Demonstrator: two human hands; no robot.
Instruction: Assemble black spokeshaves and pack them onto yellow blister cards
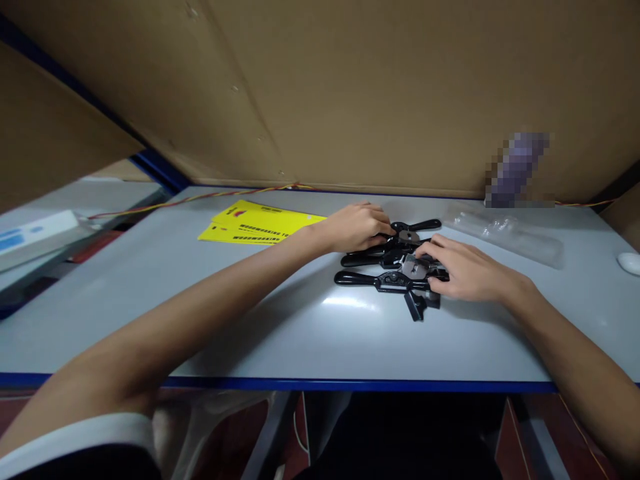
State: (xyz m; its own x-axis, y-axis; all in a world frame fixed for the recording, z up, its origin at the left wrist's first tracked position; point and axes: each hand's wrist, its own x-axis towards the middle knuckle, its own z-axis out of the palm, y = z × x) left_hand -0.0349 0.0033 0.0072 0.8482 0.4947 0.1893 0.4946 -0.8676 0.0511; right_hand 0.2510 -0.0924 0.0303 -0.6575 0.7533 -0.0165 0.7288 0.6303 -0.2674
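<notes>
Black spokeshaves (387, 267), perhaps three, under left hand (357, 227), right hand (463, 270)

Under both hands, the spokeshaves (387, 267) are glossy black with grey metal blades. Left of the left hand (357, 227), the cards (255, 223) are bright yellow with black print. The table (200, 313) beneath is pale grey, edged blue.

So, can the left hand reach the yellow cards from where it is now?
Probably yes. The left hand rests on the black tools, and the yellow cards lie flat on the table just to its left. Nothing stands between them.
</notes>
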